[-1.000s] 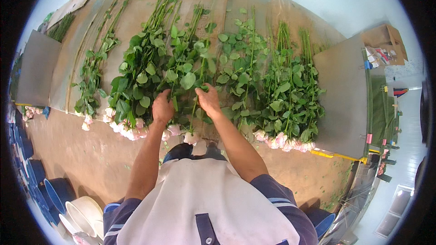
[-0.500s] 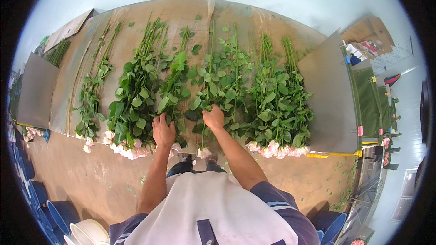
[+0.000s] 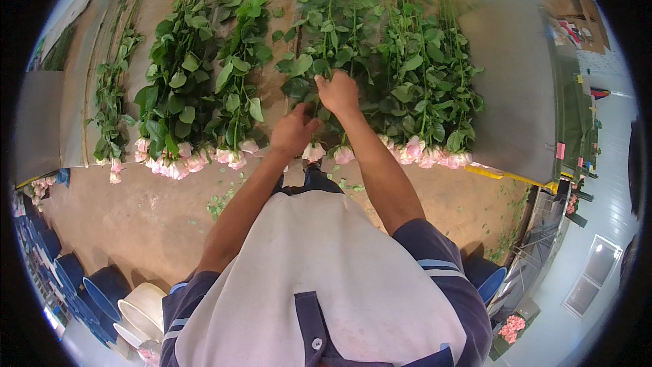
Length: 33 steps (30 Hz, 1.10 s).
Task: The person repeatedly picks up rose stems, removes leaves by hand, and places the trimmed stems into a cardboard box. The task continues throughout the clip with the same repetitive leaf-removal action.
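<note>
Between my arms lies a single pale pink rose (image 3: 314, 152), its bloom at the table's near edge and its leafy stem running away from me. My right hand (image 3: 339, 94) is closed round that stem, in among the leaves. Lower on the same stem, just above the bloom, my left hand (image 3: 293, 132) curls with thumb and forefinger at it; the fingertips are partly hidden. A second rose (image 3: 343, 155) lies right beside it, partly under my right forearm. To the left is a bunch of roses (image 3: 238, 88), and to the right a thicker bunch of roses (image 3: 424, 88).
More roses (image 3: 178, 81) and a thin row of stems (image 3: 115, 95) lie farther left on the brown table (image 3: 78, 122). A grey panel (image 3: 513, 88) stands at the right end. Blue tubs (image 3: 105, 289) and a cream tub (image 3: 144, 306) stand on the floor at lower left.
My view has tipped down, so the table sits higher. My left hand has moved right from the left bunch to the single rose. My right hand stays on its stem.
</note>
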Tool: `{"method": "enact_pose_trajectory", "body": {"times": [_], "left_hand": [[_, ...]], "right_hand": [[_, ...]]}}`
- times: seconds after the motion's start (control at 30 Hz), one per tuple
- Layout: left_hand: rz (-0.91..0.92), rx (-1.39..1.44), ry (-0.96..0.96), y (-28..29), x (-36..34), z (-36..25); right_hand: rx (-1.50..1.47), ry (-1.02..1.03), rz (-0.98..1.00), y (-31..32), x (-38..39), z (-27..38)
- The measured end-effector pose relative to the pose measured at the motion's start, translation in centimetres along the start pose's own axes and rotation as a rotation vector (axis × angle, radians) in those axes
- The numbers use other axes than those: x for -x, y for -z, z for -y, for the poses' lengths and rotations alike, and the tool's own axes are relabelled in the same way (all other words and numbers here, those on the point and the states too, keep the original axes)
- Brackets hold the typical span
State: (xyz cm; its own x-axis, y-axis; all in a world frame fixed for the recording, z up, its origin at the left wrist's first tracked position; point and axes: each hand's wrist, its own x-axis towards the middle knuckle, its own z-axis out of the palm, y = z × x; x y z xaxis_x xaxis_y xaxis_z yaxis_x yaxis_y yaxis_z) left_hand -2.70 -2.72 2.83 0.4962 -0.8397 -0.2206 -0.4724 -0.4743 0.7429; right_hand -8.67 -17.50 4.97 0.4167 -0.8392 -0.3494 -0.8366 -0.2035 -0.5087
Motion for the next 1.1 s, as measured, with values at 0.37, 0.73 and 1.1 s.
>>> {"method": "enact_pose_trajectory", "body": {"times": [0.37,0.73,1.1], "left_hand": [[0.03,0.059,-0.028,-1.9,-0.1,-0.2],[0.08,0.169,0.142,-1.6,-0.3,-0.3],[-0.286,0.167,-0.018,2.4,0.6,1.0]], "right_hand": [[-0.09,-0.04,-0.081,0.2,-0.3,-5.1],[-0.251,0.028,-0.06,-1.4,-2.0,-5.5],[-0.271,0.185,-0.358,1.8,1.2,-4.3]]}}
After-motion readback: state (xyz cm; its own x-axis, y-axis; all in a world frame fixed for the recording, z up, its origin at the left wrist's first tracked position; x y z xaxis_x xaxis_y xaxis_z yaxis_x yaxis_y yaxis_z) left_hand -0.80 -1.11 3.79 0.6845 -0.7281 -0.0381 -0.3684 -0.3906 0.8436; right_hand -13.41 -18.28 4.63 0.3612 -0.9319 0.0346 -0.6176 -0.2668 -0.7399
